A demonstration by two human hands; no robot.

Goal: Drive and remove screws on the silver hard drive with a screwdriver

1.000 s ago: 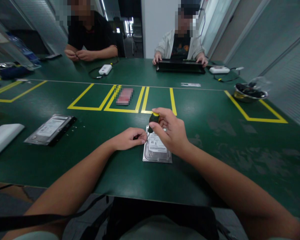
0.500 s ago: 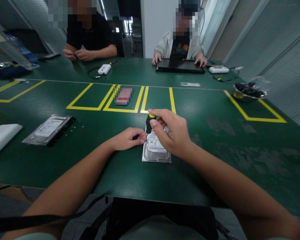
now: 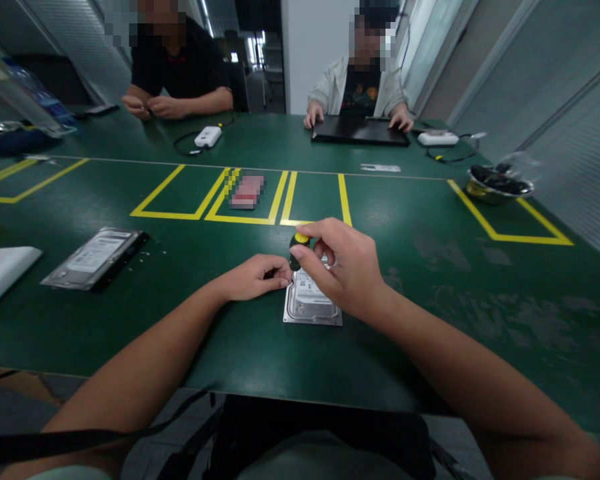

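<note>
A silver hard drive (image 3: 311, 303) with a white label lies flat on the green table in front of me. My right hand (image 3: 343, 263) is closed on a black and yellow screwdriver (image 3: 299, 252), its handle above the drive's left side; the tip is hidden. My left hand (image 3: 260, 275) rests on the table at the left edge of the drive. Its fingers are curled together with the fingertips by the screwdriver, and what they hold, if anything, is too small to see.
A second hard drive (image 3: 94, 259) lies left, with small bits beside it and a white object (image 3: 7, 270) further left. Yellow tape frames surround a pink item (image 3: 249, 191). A metal bowl (image 3: 500, 187) stands right. Two people sit opposite, one touching a black panel (image 3: 360, 131).
The screwdriver handle has tilted and shifted slightly left, with my right fingers turned around it. My left hand and the drive have hardly moved.
</note>
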